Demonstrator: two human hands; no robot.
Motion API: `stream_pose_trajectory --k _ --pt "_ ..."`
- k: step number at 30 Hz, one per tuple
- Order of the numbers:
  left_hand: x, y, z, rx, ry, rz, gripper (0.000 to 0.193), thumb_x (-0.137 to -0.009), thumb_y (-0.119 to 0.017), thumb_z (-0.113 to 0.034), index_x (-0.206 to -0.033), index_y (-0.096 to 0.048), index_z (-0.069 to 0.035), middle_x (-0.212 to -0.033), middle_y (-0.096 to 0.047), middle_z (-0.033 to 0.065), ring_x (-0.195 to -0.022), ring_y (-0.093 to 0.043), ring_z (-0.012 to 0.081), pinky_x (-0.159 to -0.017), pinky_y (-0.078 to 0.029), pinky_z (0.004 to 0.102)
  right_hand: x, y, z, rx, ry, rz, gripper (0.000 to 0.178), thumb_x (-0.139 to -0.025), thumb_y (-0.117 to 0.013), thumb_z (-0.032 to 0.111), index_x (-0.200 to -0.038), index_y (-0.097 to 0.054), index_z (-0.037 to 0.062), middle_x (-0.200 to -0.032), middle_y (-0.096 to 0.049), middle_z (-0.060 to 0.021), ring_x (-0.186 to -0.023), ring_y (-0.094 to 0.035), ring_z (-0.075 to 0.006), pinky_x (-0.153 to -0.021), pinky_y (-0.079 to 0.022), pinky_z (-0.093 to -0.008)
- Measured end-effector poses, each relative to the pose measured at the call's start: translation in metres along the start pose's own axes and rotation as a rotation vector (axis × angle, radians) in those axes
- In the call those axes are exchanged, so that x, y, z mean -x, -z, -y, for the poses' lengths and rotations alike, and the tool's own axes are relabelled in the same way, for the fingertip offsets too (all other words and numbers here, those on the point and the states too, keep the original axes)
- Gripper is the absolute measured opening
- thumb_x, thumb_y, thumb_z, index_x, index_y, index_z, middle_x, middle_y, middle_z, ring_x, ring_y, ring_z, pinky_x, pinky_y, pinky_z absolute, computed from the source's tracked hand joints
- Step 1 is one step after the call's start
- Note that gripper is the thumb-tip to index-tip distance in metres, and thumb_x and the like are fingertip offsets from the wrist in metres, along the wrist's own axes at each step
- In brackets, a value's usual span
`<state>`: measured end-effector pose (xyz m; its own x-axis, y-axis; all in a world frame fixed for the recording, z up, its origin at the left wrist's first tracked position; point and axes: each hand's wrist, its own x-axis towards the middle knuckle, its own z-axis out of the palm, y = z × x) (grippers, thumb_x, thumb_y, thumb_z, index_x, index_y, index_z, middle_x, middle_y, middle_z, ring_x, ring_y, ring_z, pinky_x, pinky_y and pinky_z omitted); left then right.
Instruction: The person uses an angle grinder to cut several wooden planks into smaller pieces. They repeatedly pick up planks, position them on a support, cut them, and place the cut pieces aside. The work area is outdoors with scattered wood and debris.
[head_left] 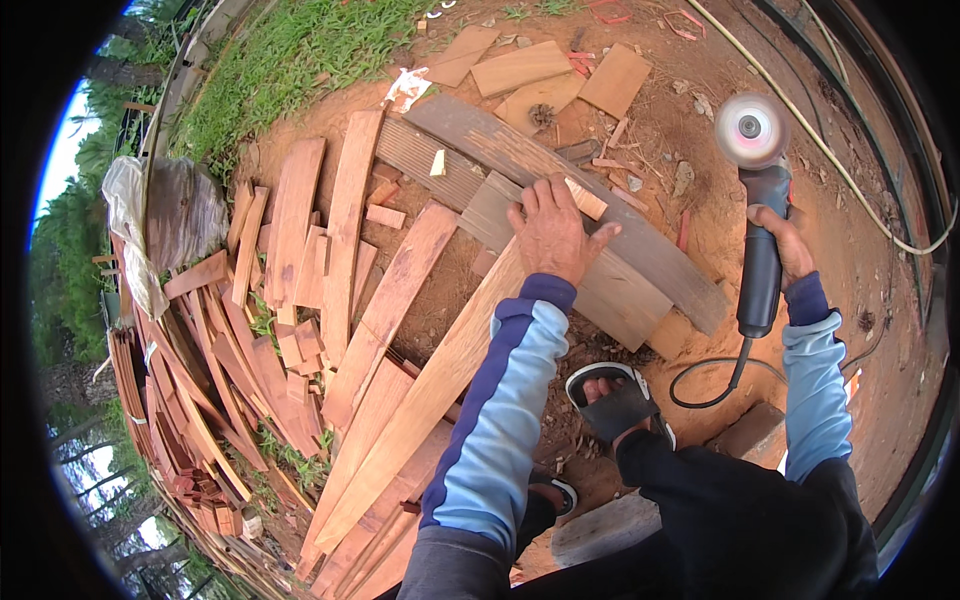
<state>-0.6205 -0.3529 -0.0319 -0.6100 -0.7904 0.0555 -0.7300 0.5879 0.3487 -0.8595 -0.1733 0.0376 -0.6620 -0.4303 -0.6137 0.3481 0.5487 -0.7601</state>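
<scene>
My right hand (788, 244) is wrapped round the dark body of an angle grinder (762, 270), held upright at the right. Its round disc (750, 128) is at the top and looks blurred; a black cord (741, 368) runs from the lower end. With its thumb out to the side, my left hand (560, 230) grips a long light-brown wooden plank (425, 385) near its far end, from above. That end lies across weathered grey boards (600, 290), and its tip (587, 200) shows past my fingers. The plank slants down to the lower left.
Many reddish planks (290, 230) lie fanned out and piled at the left. Flat offcuts (615, 80) are scattered on the dirt ahead. A pale hose or cable (850, 150) curves along the right. My sandalled foot (618, 398) is close to the grey boards, near a concrete block (605, 528).
</scene>
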Motion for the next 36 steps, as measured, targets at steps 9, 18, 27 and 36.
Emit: stream_pose_trajectory --k 9,18,27,36 --pt "0.005 0.007 0.013 0.206 0.152 -0.215 0.068 -0.066 -0.078 -0.038 -0.115 -0.053 0.003 -0.107 -0.05 0.016 -0.105 -0.046 0.0331 -0.091 -0.036 0.0437 -0.014 0.015 -0.019 0.058 0.192 -0.002 0.039 -0.08 -0.072 0.032 -0.1 -0.055 0.0033 -0.069 -0.057 -0.007 -0.05 -0.056 -0.0172 -0.043 -0.048 -0.0307" --pt "0.121 0.082 0.183 -0.042 0.562 -0.456 0.069 -0.068 -0.08 -0.04 -0.114 -0.054 0.003 -0.105 -0.055 0.0197 -0.099 -0.049 0.037 -0.089 -0.041 0.046 0.002 -0.005 -0.018 0.045 0.205 0.003 0.036 -0.081 -0.073 0.034 -0.097 -0.055 0.0071 -0.065 -0.054 -0.0049 -0.048 -0.053 -0.0149 -0.043 -0.047 -0.0293" --pt "0.212 0.141 0.305 -0.276 0.512 -0.168 0.082 -0.081 -0.07 -0.056 -0.131 -0.044 0.004 -0.117 -0.055 0.0225 -0.111 -0.052 0.0392 -0.095 -0.043 0.0471 0.003 -0.009 -0.011 0.043 0.111 0.065 0.037 -0.081 -0.073 0.034 -0.097 -0.055 0.0064 -0.065 -0.057 -0.0055 -0.048 -0.055 -0.0156 -0.043 -0.048 -0.028" --pt "0.198 0.081 0.146 -0.124 0.169 0.252 0.085 -0.069 -0.08 -0.048 -0.128 -0.045 0.002 -0.111 -0.055 0.0172 -0.106 -0.054 0.0333 -0.096 -0.04 0.046 -0.009 -0.002 -0.018 0.046 0.089 0.067 0.037 -0.081 -0.073 0.033 -0.099 -0.053 0.0089 -0.068 -0.055 -0.006 -0.046 -0.052 -0.0162 -0.041 -0.047 -0.0289"
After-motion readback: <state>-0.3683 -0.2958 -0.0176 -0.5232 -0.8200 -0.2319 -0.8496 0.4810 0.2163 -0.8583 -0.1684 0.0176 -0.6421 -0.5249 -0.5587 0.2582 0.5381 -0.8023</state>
